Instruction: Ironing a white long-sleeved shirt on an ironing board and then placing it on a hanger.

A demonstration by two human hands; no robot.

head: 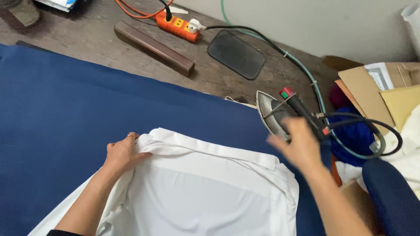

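A white cotton shirt (197, 188) lies flat on a dark blue padded cloth surface (57, 113), its folded collar band running left to right across the frame, slightly downward toward the right. The left hand (122, 153) rests on the left end of that collar, fingers curled over and pinching the fabric edge, a ring visible on one finger; the grip is closed on the shirt. The right hand (299, 146) is raised off the shirt, fingers spread and open, blurred by motion, holding nothing. Just beyond it, up and to the right, stands a metal-soled steam iron with a black handle (284, 111), tilted on its heel at the far right edge of the blue surface. The handle's long axis runs diagonally from upper left to lower right, with its lower end nearest the right hand's fingertips; whether they touch it cannot be told. The right hand is much the nearer to the iron; the left is well apart from it. A black cord (372, 124) and a green hose (302, 70) trail from the handle.
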